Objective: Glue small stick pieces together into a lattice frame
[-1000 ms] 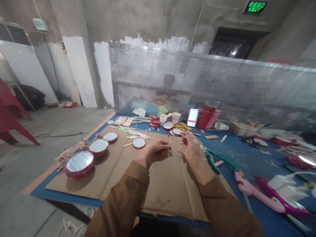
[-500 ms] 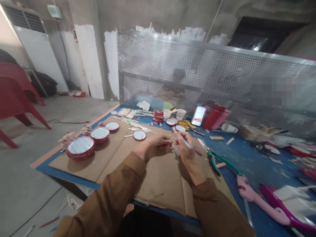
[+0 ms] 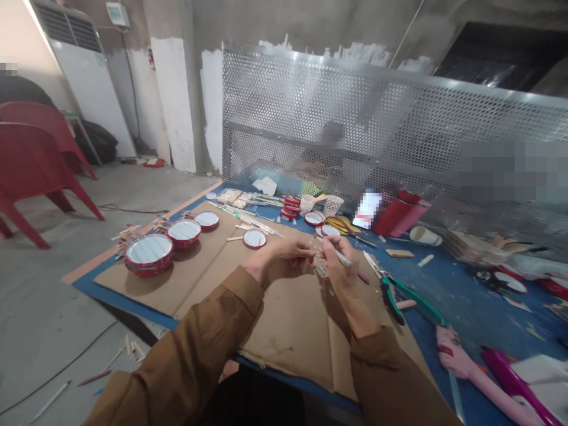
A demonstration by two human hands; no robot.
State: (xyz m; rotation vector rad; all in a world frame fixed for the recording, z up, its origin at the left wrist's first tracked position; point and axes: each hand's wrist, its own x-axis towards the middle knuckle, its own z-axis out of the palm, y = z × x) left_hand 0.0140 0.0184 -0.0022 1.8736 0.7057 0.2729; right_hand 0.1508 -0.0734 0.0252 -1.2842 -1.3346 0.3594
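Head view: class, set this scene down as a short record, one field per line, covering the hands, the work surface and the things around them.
Left hand: fingertips drawn together; anything in them is too small to tell
Right hand: holds a pen-like tool
Between hands: small coloured bits
Surface: cardboard on a blue table
Left side: three red-rimmed round pieces in a row
Right side: green-handled pliers, pink glue gun
Far side: lit phone, red bottle
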